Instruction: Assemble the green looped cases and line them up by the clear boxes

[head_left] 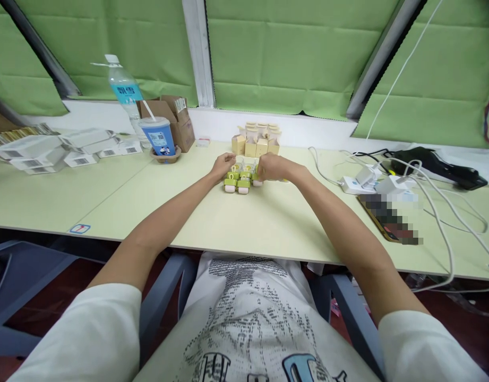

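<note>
A tight cluster of small green-and-pink items [243, 183] with pale loops on top sits on the table between my hands. Clear plastic pieces [246, 162] stand just behind them. My left hand [223, 165] rests at the cluster's left side, fingers loosely extended and apart, next to the clear plastic. My right hand [270, 166] is closed at the right side, against the rightmost green-and-pink item; its fingertips are turned away, and what they hold is hidden. Small tan cardboard boxes [257, 146], some with raised flaps, stand in a group behind the cluster.
White boxes [41, 154] are piled at the left. A blue cup [159, 139] with a straw, a water bottle [127, 95] and a brown carton [180, 124] stand near the back. On the right lie a power strip [358, 185], white cables and a phone [382, 220].
</note>
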Available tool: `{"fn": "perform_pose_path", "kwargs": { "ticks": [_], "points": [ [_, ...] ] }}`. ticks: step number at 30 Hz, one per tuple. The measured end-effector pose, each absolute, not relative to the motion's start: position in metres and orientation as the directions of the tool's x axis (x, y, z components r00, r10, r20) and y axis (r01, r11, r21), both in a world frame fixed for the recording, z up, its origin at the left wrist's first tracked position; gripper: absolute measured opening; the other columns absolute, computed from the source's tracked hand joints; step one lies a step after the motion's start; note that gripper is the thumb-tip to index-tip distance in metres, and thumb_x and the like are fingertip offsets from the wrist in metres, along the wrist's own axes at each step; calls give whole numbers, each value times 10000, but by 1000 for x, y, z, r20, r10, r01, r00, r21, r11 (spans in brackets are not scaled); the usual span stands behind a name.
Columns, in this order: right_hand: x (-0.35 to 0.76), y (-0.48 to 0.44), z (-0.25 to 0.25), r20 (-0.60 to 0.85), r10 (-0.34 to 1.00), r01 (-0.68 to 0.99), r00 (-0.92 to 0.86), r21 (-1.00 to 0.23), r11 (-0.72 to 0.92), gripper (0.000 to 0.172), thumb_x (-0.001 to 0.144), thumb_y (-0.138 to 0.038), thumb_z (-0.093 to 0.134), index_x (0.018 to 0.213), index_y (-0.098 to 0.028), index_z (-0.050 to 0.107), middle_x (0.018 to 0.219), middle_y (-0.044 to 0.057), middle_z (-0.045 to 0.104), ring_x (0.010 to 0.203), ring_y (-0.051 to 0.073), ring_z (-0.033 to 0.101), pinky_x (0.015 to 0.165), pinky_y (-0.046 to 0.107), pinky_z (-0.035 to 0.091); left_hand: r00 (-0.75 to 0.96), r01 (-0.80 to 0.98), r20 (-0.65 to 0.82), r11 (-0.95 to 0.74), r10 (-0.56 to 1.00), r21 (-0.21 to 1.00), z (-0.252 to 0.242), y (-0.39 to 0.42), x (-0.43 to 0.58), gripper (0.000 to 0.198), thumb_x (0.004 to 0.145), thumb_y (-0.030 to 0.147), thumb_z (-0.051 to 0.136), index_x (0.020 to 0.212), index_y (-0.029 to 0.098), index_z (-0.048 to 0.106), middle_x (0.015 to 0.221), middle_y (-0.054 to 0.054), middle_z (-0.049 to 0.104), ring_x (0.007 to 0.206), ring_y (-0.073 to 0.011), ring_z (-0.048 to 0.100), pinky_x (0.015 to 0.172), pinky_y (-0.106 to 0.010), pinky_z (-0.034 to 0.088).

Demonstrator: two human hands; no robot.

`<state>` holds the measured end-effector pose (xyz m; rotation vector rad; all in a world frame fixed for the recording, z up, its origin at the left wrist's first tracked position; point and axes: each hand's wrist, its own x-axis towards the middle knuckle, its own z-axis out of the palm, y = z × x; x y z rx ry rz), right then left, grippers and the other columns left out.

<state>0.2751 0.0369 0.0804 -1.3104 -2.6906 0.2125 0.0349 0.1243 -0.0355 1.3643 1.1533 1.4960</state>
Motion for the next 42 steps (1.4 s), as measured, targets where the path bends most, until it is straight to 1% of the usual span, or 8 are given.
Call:
{"fn": "perform_pose_path", "kwargs": {
  "ticks": [6,11,17,23,26,31,34,42],
  "points": [
    [267,17,91,-21,816,816,-578,-29,578,142,812,-146,923,920,-168,835,1020,123,836,986,295,775,724,317,479,-101,42,276,-273,956,961,-36,126,34,228,745,154,789,971,173,763,1051,-61,824,1132,-257,745,1163,-461,557],
    [267,16,90,-32,811,812,-584,-5,584,413,852,-217,940,1245,-175,819,1126,114,837,1068,286,748,751,312,471,-96,53,280,-276,955,960,-38,128,33,229,753,156,785,981,170,763,1076,-69,825,1125,-256,744,1135,-446,565],
    [268,21,88,-40,787,788,-615,-8,616,357,818,-194,956,1157,-179,848,1278,145,791,1090,291,729,771,318,461,-97,63,281,-276,955,959,-38,130,34,224,763,176,793,985,170,765,1038,-59,820,1113,-252,737,1098,-428,575],
    [269,23,81,-60,753,754,-656,-98,649,346,738,-165,985,1016,-218,786,1034,62,810,943,246,716,698,297,438,-84,82,286,-279,955,957,-37,128,33,206,800,176,798,1004,173,766,1086,-61,822,1147,-252,735,1113,-427,573],
    [280,32,91,-15,755,747,-655,-158,645,385,791,-193,942,1135,-217,772,1062,71,814,918,236,728,727,299,491,-65,108,281,-273,958,956,-38,127,32,179,882,188,801,1056,159,770,1140,-78,820,1173,-251,736,1130,-430,579],
    [307,76,120,405,746,655,-528,-365,662,497,842,-272,874,1320,-179,772,1277,138,785,1003,259,733,906,382,583,-32,165,274,-265,961,950,-39,127,31,399,1063,415,749,1370,165,702,1398,-121,724,1243,-262,730,1074,-497,651],
    [309,108,114,443,794,619,-417,-501,605,487,771,-263,895,1241,-155,823,1225,140,805,956,261,725,921,421,610,-26,183,279,-270,960,945,-40,127,31,458,1073,449,734,1438,179,671,1447,-129,699,1258,-271,725,1065,-506,660],
    [298,139,70,354,829,684,-433,-471,558,486,719,-231,877,1188,-104,855,1091,126,836,998,289,719,990,436,596,-70,128,277,-267,958,955,-41,132,33,192,902,187,785,1092,167,779,1194,-82,807,1243,-258,723,1205,-453,540]
  ]
}}
